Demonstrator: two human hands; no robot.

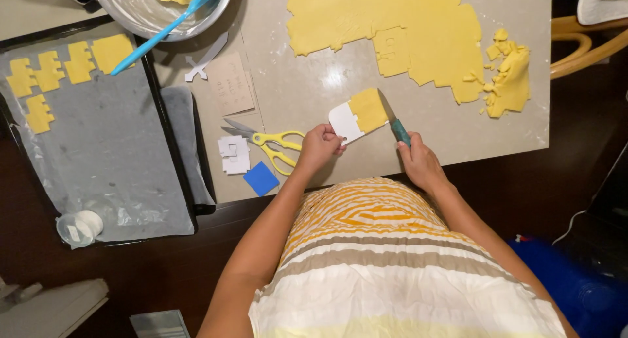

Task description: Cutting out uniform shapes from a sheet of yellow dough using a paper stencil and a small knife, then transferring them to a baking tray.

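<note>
The left hand (318,147) pinches a white card (345,122) with a dough piece (368,109) on it, just below the big dough sheet (392,31); the right hand (418,163) is closed round a knife (394,123) beside the piece; the soft piece could bend, tear or slide off, and the blade, I think, sits close to the left fingers.

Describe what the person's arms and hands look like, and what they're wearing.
Both arms are bare up past the elbows: no sleeves reach them. The left hand and right hand wear no gloves, and no rings, watch or bracelets are visible. The garment is sleeveless, striped wavy orange and white at the top, with beige and white bands below.
</note>
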